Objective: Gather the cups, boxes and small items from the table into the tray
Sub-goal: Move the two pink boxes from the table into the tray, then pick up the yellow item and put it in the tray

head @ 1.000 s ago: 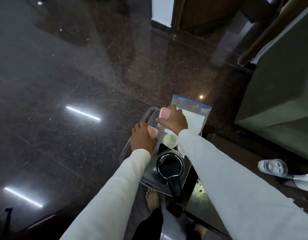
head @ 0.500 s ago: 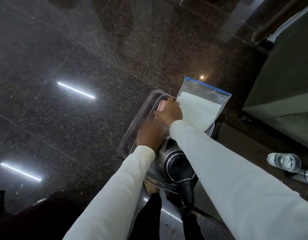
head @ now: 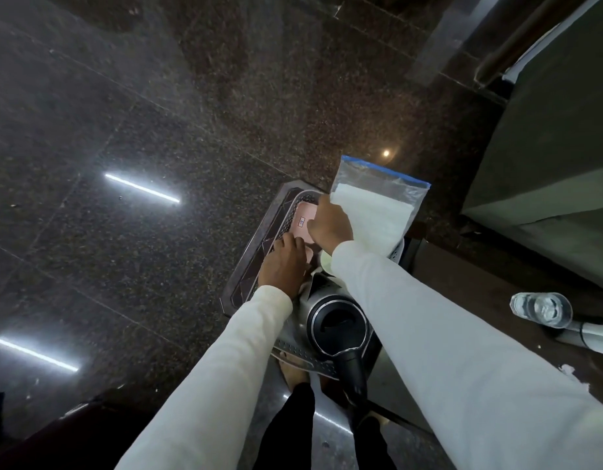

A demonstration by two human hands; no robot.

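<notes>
Now | both hands in tray [head: 286, 195] far end | right hand [head: 330, 225] fingers on pink box [head: 302, 215], grip unclear | left hand [head: 286, 262] fingers curled down, hold hidden | risk: bag [head: 378, 212] leaning on far-right rim may tip out if nudged

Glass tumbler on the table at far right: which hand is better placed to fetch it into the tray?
Probably the right hand: the glass tumbler stands on that arm's side, while the left hand rests deep in the tray across the kettle.

Both hands [head: 330, 223] forward, fingers curled
</notes>
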